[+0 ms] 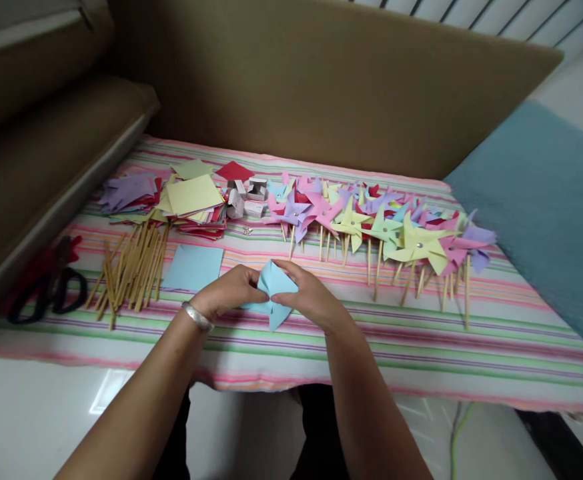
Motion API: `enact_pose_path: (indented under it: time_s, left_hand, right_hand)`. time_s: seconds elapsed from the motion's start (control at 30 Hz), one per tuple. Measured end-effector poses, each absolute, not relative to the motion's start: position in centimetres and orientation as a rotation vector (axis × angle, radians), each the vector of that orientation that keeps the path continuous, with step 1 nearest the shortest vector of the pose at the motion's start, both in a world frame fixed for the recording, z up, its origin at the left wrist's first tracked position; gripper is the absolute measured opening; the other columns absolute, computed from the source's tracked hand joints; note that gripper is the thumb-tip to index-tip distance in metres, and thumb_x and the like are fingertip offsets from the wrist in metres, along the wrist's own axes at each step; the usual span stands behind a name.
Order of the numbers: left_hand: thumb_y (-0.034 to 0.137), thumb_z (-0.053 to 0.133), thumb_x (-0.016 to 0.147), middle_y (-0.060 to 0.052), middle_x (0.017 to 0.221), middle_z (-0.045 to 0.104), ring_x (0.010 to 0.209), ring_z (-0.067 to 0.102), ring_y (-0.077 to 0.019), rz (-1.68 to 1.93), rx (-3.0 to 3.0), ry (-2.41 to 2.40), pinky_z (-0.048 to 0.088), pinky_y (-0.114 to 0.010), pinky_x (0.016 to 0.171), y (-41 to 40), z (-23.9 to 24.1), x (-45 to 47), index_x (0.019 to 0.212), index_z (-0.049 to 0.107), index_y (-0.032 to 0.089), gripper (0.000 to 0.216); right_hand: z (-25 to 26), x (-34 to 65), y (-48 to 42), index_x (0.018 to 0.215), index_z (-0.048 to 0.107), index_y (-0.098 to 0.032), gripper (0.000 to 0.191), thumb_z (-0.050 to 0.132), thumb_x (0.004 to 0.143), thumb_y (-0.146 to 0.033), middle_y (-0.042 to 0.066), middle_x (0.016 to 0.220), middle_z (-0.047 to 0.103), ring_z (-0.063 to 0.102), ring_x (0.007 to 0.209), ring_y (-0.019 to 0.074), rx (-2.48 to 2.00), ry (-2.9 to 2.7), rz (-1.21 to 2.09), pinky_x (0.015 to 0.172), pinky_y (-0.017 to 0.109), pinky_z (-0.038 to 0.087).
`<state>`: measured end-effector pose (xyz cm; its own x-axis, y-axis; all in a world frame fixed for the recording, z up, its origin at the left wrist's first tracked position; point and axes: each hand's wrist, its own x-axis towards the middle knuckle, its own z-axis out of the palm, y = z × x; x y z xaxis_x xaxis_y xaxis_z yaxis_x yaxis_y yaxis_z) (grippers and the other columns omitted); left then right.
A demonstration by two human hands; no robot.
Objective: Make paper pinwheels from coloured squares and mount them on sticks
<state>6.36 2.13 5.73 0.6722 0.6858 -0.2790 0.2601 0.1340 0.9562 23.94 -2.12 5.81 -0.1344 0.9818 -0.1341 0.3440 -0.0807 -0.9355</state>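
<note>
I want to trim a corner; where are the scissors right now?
In the head view, the scissors lie toward the left end of the striped cloth, just left of the wooden sticks.

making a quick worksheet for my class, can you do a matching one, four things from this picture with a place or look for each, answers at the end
Column one
1. scissors
2. wooden sticks
3. folded blue paper
4. pinwheels

Column two
a. many-coloured, to the right of the small white boxes
b. held between the left hand and the right hand
c. black-handled, near the left edge
d. tan, lying in a loose pile

Pairs: 1-c, 2-d, 3-b, 4-a
</note>
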Motion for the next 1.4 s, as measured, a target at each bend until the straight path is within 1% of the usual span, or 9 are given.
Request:
enact_pose_path:
  time_s: [0.17,0.37,0.53,0.8,0.93,1.07,1.13,1.23,1.4]
  left_hand:
    - [0.020,0.065,0.059,0.001,0.059,0.060,0.055,0.051,-0.0125,0.431,1.407,0.893,0.038,-0.025,0.057,2.3,5.8,6.5,0.063,0.066,0.014,0.008]
    - [0.032,0.072,0.063,-0.004,0.083,0.069,0.074,0.061,-0.0153,0.871,0.945,0.982,0.043,-0.027,0.071,2.3,6.5,6.7,0.093,0.064,0.018,0.034]
    - [0.028,0.075,0.060,0.000,0.067,0.066,0.063,0.058,-0.0106,0.851,0.769,0.846,0.042,-0.024,0.068,1.5,5.7,8.2,0.071,0.067,0.015,0.019]
    - [0.023,0.076,0.056,-0.002,0.066,0.069,0.060,0.058,-0.0117,0.978,0.683,0.917,0.042,-0.023,0.063,1.4,4.7,8.9,0.070,0.069,0.013,0.018]
    - [0.022,0.075,0.054,0.000,0.059,0.067,0.053,0.057,-0.0116,0.978,0.682,0.985,0.041,-0.023,0.056,2.0,5.2,7.9,0.067,0.067,0.013,0.017]
    - [0.022,0.074,0.050,0.000,0.053,0.064,0.048,0.054,-0.0115,0.980,0.654,1.107,0.038,-0.023,0.051,3.2,5.8,5.8,0.060,0.064,0.013,0.017]
    - [0.022,0.074,0.050,0.000,0.053,0.063,0.048,0.054,-0.0113,0.973,0.647,1.148,0.037,-0.023,0.050,3.7,6.0,4.7,0.061,0.063,0.013,0.018]
    - [0.022,0.073,0.050,0.000,0.053,0.062,0.048,0.053,-0.0117,0.960,0.653,1.141,0.038,-0.024,0.051,4.1,6.0,3.6,0.061,0.062,0.013,0.018]
    - [0.021,0.072,0.051,0.000,0.052,0.061,0.049,0.054,-0.0125,0.940,0.681,1.086,0.038,-0.025,0.052,4.0,6.1,3.6,0.060,0.061,0.013,0.016]
  right_hand:
    - [6.0,23.9,-1.9,0.117,0.056,-0.023,0.060,0.065,0.059,-0.013,0.003,0.109,0.064,0.060,0.093,0.0226,-1.485,-1.443,1.255,0.076,0.034,0.048]
    - [5.7,23.7,-1.2,0.103,0.060,-0.022,0.046,0.069,0.058,-0.017,0.000,0.087,0.067,0.061,0.075,0.0191,-1.394,-1.028,1.224,0.066,0.030,0.048]
    - [5.4,22.2,-1.1,0.099,0.060,-0.020,0.039,0.069,0.061,-0.020,0.000,0.083,0.067,0.061,0.073,0.0181,-1.245,-0.792,1.129,0.067,0.030,0.048]
    - [4.8,20.2,-1.0,0.091,0.060,-0.020,0.030,0.068,0.063,-0.019,-0.001,0.079,0.068,0.062,0.070,0.0173,-1.193,-0.744,1.146,0.066,0.030,0.049]
    - [4.7,20.2,-0.9,0.105,0.058,-0.020,0.041,0.067,0.065,-0.023,0.003,0.085,0.069,0.064,0.077,0.0196,-1.225,-0.785,1.174,0.071,0.033,0.051]
    - [4.8,20.9,-1.4,0.124,0.047,-0.021,0.051,0.059,0.076,-0.030,0.006,0.092,0.068,0.064,0.088,0.0215,-1.358,-1.033,0.997,0.079,0.038,0.050]
    - [5.1,21.2,-1.8,0.123,0.050,-0.025,0.044,0.054,0.080,-0.025,0.008,0.111,0.063,0.058,0.105,0.0225,-1.360,-1.281,0.821,0.089,0.042,0.046]
    - [5.5,21.2,-2.3,0.115,0.057,-0.029,0.039,0.052,0.079,-0.016,0.005,0.137,0.044,0.038,0.128,0.0235,-1.324,-1.647,0.544,0.104,0.045,0.033]
    - [5.6,20.5,-2.5,0.099,0.063,-0.025,0.026,0.053,0.078,-0.013,0.005,0.146,0.030,0.022,0.136,0.0243,-1.293,-1.875,0.401,0.108,0.048,0.024]
